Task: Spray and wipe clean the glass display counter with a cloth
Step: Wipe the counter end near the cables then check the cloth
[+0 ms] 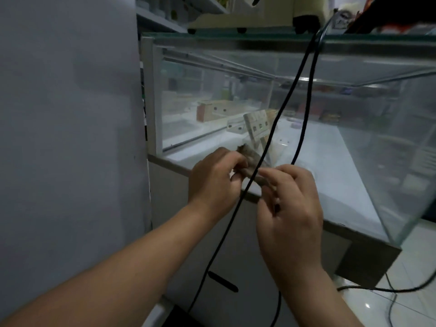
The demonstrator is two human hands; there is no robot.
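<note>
At the far left I see only a grey wall (70,114). Just left of centre my left hand (212,178) pinches one end of the cloth (247,159), fingers curled round it. The cloth is at mid-frame, held in the air before the counter's near corner, off the glass. A black cable (295,90) hangs down across it, between the hands. My right hand (290,208) pinches the cloth's other end.

I judge that I am only readying the cloth. No sprayer is in view and I make out no wet streaks, so spraying and wiping look largely ahead.

Right of centre, the counter (382,234) has hazy glass, with small boxes (212,109) inside. A cream appliance (247,17) stands on the tabletop (259,35) at upper centre. That and the cable would hinder a sweep.
</note>
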